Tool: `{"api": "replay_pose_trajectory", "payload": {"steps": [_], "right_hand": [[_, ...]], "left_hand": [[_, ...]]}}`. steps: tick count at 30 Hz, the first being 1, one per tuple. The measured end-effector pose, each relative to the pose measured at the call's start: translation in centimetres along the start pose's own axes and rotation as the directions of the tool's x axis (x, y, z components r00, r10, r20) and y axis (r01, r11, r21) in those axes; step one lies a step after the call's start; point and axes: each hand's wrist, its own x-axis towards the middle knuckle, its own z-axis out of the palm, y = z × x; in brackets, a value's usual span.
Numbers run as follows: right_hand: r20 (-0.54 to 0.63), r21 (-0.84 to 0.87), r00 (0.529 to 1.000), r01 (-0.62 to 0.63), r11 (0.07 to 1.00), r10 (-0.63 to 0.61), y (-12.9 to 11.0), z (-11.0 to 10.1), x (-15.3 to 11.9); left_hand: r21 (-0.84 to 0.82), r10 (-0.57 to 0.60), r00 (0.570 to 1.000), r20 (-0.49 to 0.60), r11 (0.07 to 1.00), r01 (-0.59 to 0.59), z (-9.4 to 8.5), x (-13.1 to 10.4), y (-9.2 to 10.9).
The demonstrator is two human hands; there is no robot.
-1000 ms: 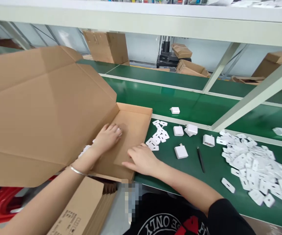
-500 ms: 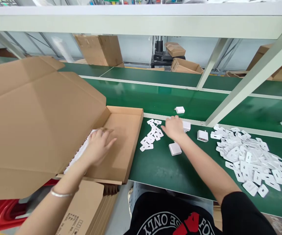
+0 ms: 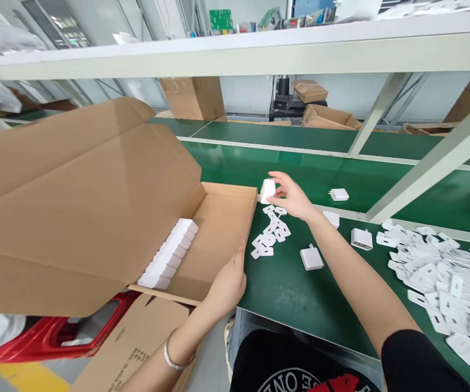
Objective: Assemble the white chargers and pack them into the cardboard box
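My right hand (image 3: 292,197) grips a white plug charger (image 3: 268,191) between thumb and fingers, raised just past the right wall of an open cardboard box (image 3: 229,218). My left hand (image 3: 227,280) is closed on that box's right wall near its front corner. Inside the box, a row of white chargers (image 3: 169,256) stands along the left side. Below my right hand lies a small scatter of flat white slotted pieces (image 3: 270,234). Loose chargers rest on the green bench: one charger (image 3: 311,258) in front of my right forearm, another charger (image 3: 361,239) beyond it.
A large pile of white slotted pieces (image 3: 455,288) covers the bench's right side. Another charger (image 3: 339,194) lies on the green belt (image 3: 238,163) behind. A slanted post (image 3: 431,158) rises at right. Flattened cartons (image 3: 136,343) and a red object (image 3: 55,337) are below left.
My right hand has picked up a charger and carried it left toward the box. My left hand has moved from the charger row to the box's right wall. The view has shifted left.
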Motion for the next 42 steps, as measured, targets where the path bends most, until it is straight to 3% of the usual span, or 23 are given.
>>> {"api": "replay_pose_trajectory", "payload": {"steps": [2, 4, 6, 12, 19, 21, 23, 26, 29, 31, 33, 36, 39, 42], "right_hand": [[0.147, 0.143, 0.977, 0.135, 0.980, -0.156, -1.7, 3.0, 2.3], [0.297, 0.105, 0.931, 0.190, 0.976, -0.213, -3.4, 6.5, 4.5], [0.376, 0.020, 0.896, 0.245, 0.969, -0.235, -4.9, 9.6, 6.3], [0.445, -0.037, 0.874, 0.237, 0.971, -0.197, -6.3, 14.9, 9.2], [0.375, -0.002, 0.924, 0.082, 0.997, -0.075, -6.6, 18.6, 8.1], [0.341, 0.021, 0.938, 0.056, 0.998, -0.060, -6.7, 18.0, 7.0], [0.285, 0.057, 0.956, 0.055, 0.997, -0.069, -6.5, 15.7, 5.3], [0.196, 0.190, 0.976, 0.054, 0.980, -0.092, -5.1, 9.4, 1.2], [0.306, 0.293, 0.952, -0.105, 0.950, 0.011, -2.5, 1.0, -4.4], [0.341, 0.206, 0.932, -0.201, 0.958, 0.122, -0.4, -3.9, -8.6], [0.323, 0.048, 0.923, -0.236, 0.971, 0.208, 1.4, -6.9, -12.6], [0.278, -0.101, 0.926, -0.235, 0.967, 0.254, 3.2, -7.4, -17.2], [0.278, -0.097, 0.934, -0.205, 0.974, 0.224, 4.1, -5.2, -19.5], [0.239, -0.104, 0.952, -0.170, 0.980, 0.190, 4.7, -3.0, -20.3]], "left_hand": [[-0.024, 0.029, 1.000, -0.002, 0.999, -0.029, 0.2, -0.4, 0.1], [-0.049, 0.059, 0.998, 0.018, 0.997, -0.058, 0.4, -0.7, 0.5], [-0.076, 0.069, 0.997, 0.038, 0.995, -0.066, 0.6, -0.9, 0.9], [-0.133, 0.035, 0.997, 0.062, 0.991, -0.026, 0.0, -0.7, 1.8], [-0.086, -0.014, 0.992, 0.122, 0.996, 0.025, -0.7, -0.6, 2.3], [-0.031, -0.043, 0.990, 0.136, 0.998, 0.048, -0.8, -0.7, 2.4], [0.048, -0.096, 0.984, 0.152, 0.995, 0.090, -0.9, -0.8, 2.6], [0.160, -0.147, 0.983, 0.113, 0.979, 0.128, -0.9, -0.9, 2.8], [0.233, -0.035, 0.991, -0.129, 0.970, 0.064, -0.8, -1.2, 3.6], [0.248, 0.107, 0.939, -0.327, 0.968, -0.024, -0.5, -1.4, 4.7], [0.214, 0.216, 0.885, -0.411, 0.967, -0.137, 0.5, -1.3, 6.2], [0.122, 0.280, 0.902, -0.328, 0.960, -0.253, 3.8, -0.1, 8.3], [0.046, 0.283, 0.947, -0.152, 0.959, -0.280, 7.9, 2.6, 9.1], [-0.071, 0.306, 0.951, -0.043, 0.948, -0.309, 10.4, 4.9, 8.8]]}}
